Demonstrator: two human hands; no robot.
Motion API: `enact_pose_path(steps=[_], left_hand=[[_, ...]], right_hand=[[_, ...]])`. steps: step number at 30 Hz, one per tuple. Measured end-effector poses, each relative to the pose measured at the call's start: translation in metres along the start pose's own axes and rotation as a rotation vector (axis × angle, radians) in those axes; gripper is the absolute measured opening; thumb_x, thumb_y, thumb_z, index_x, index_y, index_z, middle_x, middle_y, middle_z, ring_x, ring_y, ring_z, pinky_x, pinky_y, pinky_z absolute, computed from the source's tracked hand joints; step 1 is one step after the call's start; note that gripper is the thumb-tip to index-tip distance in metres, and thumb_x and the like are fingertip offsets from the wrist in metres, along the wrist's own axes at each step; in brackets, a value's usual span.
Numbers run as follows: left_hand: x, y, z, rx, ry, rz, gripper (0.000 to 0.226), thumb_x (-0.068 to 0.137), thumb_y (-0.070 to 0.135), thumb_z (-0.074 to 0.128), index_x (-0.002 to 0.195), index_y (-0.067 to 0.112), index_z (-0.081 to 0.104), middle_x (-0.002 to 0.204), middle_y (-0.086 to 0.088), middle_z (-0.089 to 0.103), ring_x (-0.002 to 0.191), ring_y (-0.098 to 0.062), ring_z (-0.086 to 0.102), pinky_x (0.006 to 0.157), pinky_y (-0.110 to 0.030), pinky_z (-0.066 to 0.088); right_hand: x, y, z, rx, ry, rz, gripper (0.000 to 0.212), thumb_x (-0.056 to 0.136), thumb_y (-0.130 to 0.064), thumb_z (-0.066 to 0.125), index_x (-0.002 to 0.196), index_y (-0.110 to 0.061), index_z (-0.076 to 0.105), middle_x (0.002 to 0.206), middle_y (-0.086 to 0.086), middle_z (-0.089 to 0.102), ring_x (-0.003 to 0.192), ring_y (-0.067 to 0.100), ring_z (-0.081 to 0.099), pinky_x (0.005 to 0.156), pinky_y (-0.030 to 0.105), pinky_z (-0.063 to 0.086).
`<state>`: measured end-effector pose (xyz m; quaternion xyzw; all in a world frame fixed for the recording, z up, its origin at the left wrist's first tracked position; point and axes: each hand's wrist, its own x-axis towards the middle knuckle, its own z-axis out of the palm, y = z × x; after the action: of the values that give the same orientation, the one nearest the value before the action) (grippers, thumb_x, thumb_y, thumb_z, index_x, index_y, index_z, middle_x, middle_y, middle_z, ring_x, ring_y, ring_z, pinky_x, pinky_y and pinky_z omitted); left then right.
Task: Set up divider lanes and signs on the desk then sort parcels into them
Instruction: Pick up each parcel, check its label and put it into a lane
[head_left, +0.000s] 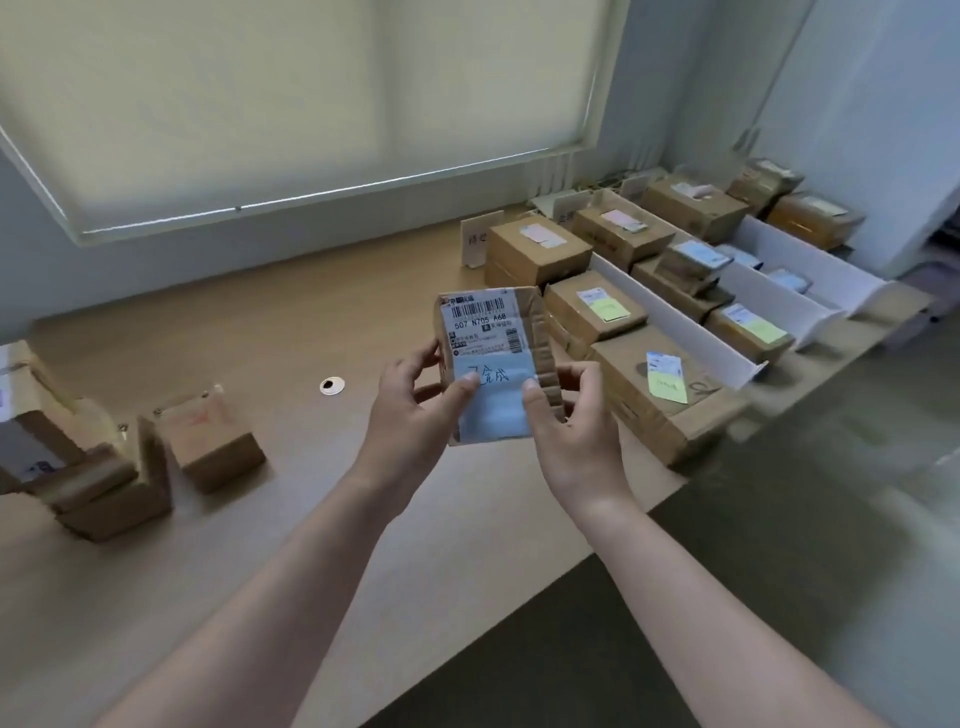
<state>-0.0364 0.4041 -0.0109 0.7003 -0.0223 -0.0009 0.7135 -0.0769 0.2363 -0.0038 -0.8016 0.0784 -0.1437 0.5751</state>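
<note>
Both hands (415, 400) holding one parcel (491, 364), three white dividers (675, 325)

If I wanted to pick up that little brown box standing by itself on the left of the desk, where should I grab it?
Probably by its two side faces, reaching down from above. The little brown box stands upright and taller than it is wide, with bare desk on both sides, so fingers can slip down each side. Its top looks like crinkly tape, so pinching there might slip.
</note>
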Motion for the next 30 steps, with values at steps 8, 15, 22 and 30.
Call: enact_pose_path(steps=[8,15,22,30], left_hand=[[0.01,0.016,0.181,0.245,-0.134,0.146,0.055,0.089,0.042,0.061,0.144,0.035,0.055,0.119,0.016,0.073,0.103,-0.01,0.07,0.082,-0.03,0.06],[0.027,0.015,0.355,0.251,-0.154,0.222,0.048,0.104,0.024,0.057,0.151,0.019,0.048,0.143,0.007,0.044,0.123,-0.018,0.059,0.087,-0.014,0.056],[0.082,0.002,0.497,0.33,-0.221,0.37,0.064,0.102,0.022,0.06,0.159,0.024,0.032,0.149,0.013,0.033,0.132,-0.01,0.05,0.096,-0.025,0.057],[0.203,-0.046,0.653,0.344,-0.317,0.389,0.072,0.098,0.028,0.061,0.161,0.023,0.029,0.156,0.007,0.037,0.135,-0.011,0.048,0.096,-0.028,0.056]], right_hand=[[0.046,0.052,-0.147,-0.148,0.199,-0.145,0.043,0.103,-0.025,0.055,0.143,-0.021,0.04,0.13,-0.009,0.05,0.101,-0.01,0.054,0.075,0.003,0.049],[0.106,0.1,-0.298,-0.283,0.253,-0.254,0.059,0.106,-0.021,0.052,0.16,-0.017,0.029,0.158,0.004,0.039,0.138,0.005,0.04,0.104,0.003,0.033],[0.189,0.154,-0.413,-0.425,0.314,-0.267,0.055,0.107,-0.018,0.049,0.159,-0.018,0.034,0.166,0.001,0.031,0.152,0.013,0.029,0.103,-0.008,0.013],[0.324,0.242,-0.513,-0.496,0.346,-0.183,0.056,0.105,-0.015,0.05,0.159,-0.016,0.036,0.167,0.0,0.03,0.153,0.008,0.025,0.107,-0.005,0.01]])
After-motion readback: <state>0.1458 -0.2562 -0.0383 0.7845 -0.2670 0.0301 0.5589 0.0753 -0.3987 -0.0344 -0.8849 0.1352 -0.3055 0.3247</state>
